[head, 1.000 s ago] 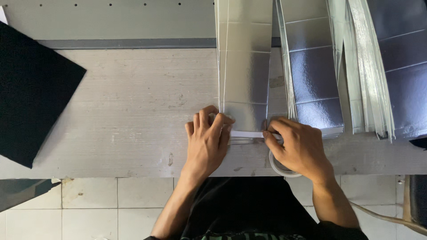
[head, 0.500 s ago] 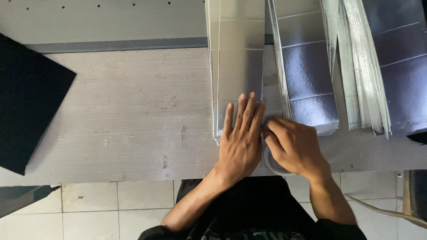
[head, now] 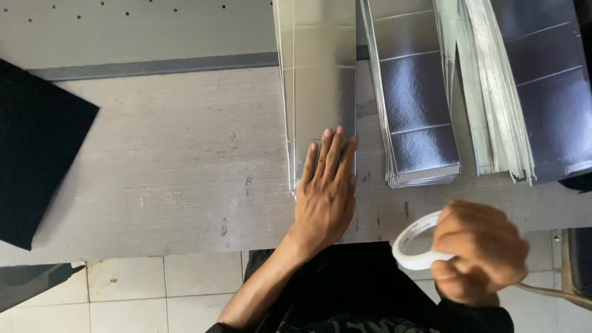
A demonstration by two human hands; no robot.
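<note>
1. The left hand [head: 325,188] lies flat and open, fingers spread on the near end of a long silver folded sheet [head: 317,80], pressing it to the tabletop [head: 172,160].
2. The right hand [head: 478,250] is closed around a white tape roll [head: 414,242], held off the tabletop's near edge, well apart from the sheet.
3. No tape strip shows on the sheet's near end; whether it is already sealed cannot be told.
4. Two stacks of silver sheets [head: 419,98] lie to the right, seemingly unhandled.
</note>
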